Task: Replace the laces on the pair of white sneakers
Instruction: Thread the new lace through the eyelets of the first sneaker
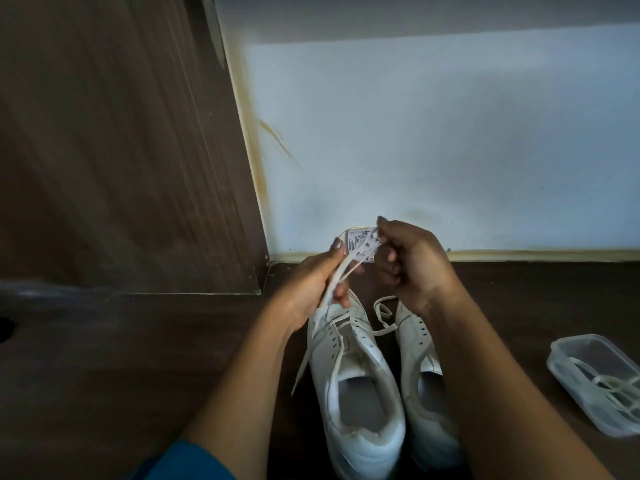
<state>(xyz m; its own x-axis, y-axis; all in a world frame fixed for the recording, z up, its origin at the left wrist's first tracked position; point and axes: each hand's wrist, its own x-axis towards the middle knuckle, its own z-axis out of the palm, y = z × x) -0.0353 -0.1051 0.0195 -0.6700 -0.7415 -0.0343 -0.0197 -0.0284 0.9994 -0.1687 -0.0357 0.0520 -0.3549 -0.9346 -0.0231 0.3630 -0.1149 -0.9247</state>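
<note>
Two white sneakers stand side by side on the dark floor, toes toward the wall: the left sneaker [349,372] and the right sneaker [420,382], partly under my right forearm. Loose off-white laces [382,315] trail across both. My left hand [311,289] grips a white lace bundle [337,277] above the left sneaker's toe. My right hand [412,265] pinches the printed paper label [362,244] at the bundle's upper end. Both hands are raised in front of the wall base.
A clear plastic box [599,382] with a whitish lace inside lies on the floor at the right. A brown wooden panel [121,150] rises at the left. The pale wall [450,150] with its skirting strip stands straight ahead. A blue garment [187,462] shows at the bottom.
</note>
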